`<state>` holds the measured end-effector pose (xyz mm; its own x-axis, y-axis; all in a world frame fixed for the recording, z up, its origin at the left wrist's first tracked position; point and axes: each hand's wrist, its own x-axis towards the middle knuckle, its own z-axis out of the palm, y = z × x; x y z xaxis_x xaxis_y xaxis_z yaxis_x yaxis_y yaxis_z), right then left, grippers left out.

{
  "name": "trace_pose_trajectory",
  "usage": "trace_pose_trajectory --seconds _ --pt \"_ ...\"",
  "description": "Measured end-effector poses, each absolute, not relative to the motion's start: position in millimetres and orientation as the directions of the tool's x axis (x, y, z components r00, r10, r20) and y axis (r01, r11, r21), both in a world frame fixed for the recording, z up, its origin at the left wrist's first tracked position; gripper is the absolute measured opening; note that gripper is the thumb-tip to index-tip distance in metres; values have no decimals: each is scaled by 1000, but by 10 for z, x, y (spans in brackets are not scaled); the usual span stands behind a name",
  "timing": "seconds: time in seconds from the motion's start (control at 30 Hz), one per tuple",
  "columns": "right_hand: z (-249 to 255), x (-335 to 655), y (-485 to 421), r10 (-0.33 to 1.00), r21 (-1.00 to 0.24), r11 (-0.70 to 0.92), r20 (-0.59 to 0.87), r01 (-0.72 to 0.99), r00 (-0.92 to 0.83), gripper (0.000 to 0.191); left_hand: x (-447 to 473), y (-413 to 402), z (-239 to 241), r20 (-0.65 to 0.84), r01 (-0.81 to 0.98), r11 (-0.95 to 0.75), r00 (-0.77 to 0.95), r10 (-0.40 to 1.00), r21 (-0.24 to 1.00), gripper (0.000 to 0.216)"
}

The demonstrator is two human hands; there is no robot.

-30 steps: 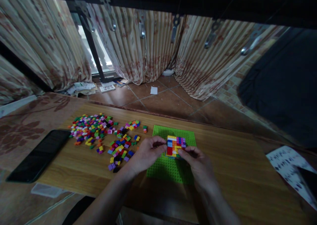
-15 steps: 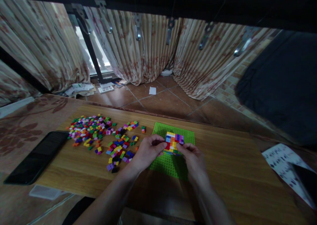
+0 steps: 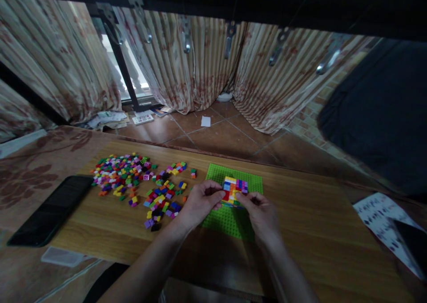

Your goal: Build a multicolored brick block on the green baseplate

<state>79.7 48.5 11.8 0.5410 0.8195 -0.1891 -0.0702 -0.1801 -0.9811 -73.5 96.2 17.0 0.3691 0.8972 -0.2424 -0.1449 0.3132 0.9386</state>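
A block of joined toy building bricks (image 3: 232,188) in red, yellow, white, blue and purple sits over the green studded baseplate (image 3: 230,226). Whether it is fixed to the plate or held just above it, I cannot tell. My left hand (image 3: 202,201) grips the block's left side, thumb at its red corner. On the opposite side, my right hand (image 3: 259,212) has its thumb on the near right top and its fingers curled behind the edge. Part of the block's near and right sides is hidden by my fingers.
Loose bricks lie in a big heap (image 3: 116,171) and a smaller scatter (image 3: 163,200) left of the baseplate. A black phone-like slab (image 3: 50,212) lies at the wooden table's (image 3: 310,223) left end. A printed sheet (image 3: 383,223) is at the right. Metal hooks hang from a dark bar above.
My right thumb has shifted slightly left over the top of the brick block. Both hands otherwise stay in nearly the same place.
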Motion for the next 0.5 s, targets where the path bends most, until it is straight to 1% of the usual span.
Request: trace_pose_trajectory --seconds 0.17,0.3,0.4,0.47,0.5 --pt "93 793 487 822 -982 -188 -173 -28 543 43 -727 968 153 -251 -144 321 366 896 936 33" --pt "62 838 439 853 -985 -171 -139 17 503 45 -731 963 159 -251 -139 320 366 896 937 33" --pt "88 914 399 855 -985 -166 -170 -53 490 47 -743 960 147 -254 -113 314 366 895 943 33" --pt "108 983 389 815 -986 -137 -165 -91 555 50 -751 960 131 -247 -80 295 366 897 952 32" --pt "112 1017 389 790 -989 -126 -150 -83 595 51 -753 961 122 -242 -66 284 364 899 957 31"
